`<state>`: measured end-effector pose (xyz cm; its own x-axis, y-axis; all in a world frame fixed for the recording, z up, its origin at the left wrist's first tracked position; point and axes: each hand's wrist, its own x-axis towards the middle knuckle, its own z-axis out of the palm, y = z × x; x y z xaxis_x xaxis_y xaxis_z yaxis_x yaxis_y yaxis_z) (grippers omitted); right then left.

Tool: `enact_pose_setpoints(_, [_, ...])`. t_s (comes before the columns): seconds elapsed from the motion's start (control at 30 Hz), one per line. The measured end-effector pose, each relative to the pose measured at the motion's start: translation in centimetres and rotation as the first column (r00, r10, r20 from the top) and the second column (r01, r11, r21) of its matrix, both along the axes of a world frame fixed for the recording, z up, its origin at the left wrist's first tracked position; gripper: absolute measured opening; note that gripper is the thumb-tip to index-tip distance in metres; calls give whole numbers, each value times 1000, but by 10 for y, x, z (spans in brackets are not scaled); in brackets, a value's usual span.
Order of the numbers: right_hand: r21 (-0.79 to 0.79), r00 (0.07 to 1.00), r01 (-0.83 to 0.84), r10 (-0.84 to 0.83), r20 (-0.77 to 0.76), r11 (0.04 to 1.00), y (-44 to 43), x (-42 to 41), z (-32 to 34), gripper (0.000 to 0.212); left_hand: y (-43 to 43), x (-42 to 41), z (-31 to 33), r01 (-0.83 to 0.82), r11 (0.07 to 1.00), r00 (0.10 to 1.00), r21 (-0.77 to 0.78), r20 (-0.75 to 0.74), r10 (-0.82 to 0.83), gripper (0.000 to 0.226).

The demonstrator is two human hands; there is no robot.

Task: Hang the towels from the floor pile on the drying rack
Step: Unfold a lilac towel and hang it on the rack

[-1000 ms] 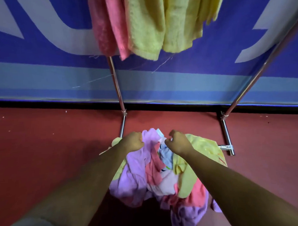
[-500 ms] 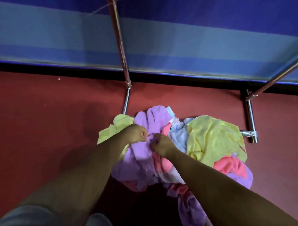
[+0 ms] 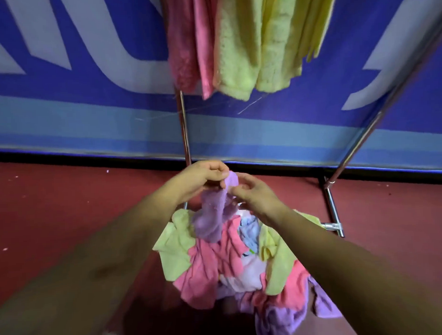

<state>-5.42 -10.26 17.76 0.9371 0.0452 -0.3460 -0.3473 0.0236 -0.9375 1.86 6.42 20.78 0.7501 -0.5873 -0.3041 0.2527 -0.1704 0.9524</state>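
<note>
Red floor (image 3: 66, 210), blue banner wall (image 3: 88, 117); left hand (image 3: 202, 173) and right hand (image 3: 256, 191) both pinching lilac towel (image 3: 211, 217) above pile (image 3: 218, 262)

Both hands meet above a floor pile of crumpled pink, yellow and lilac towels (image 3: 230, 262). The left hand (image 3: 202, 176) pinches the top of a lilac terry towel (image 3: 212, 212); the right hand (image 3: 253, 191) grips it just beside. Farther off, pink and yellow towels (image 3: 240, 41) hang on a chrome drying rack (image 3: 185, 133).

Both arms were stretched forward; the left hand (image 3: 202, 175) pinched the purple towel (image 3: 211, 217), the right hand (image 3: 253, 193) seemingly pinching it too.
</note>
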Motion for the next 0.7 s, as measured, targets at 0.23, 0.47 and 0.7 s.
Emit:
enact_pose_setpoints(0.23, [-143,945,84,-34,324,986,-16,-61,119,12,-8,-76,114,-167,908,980,-385,37,196,8])
enact_pose_setpoints(0.47, [67,886,232,-239,398,970,-28,-109,157,11,-18,-141,105,-140,982,952,-124,256,168,44])
enact_pose_setpoints(0.7, [102,915,275,-293,278,956,-48,-120,142,12,-25,-163,95,-136,978,977,-156,141,158,26])
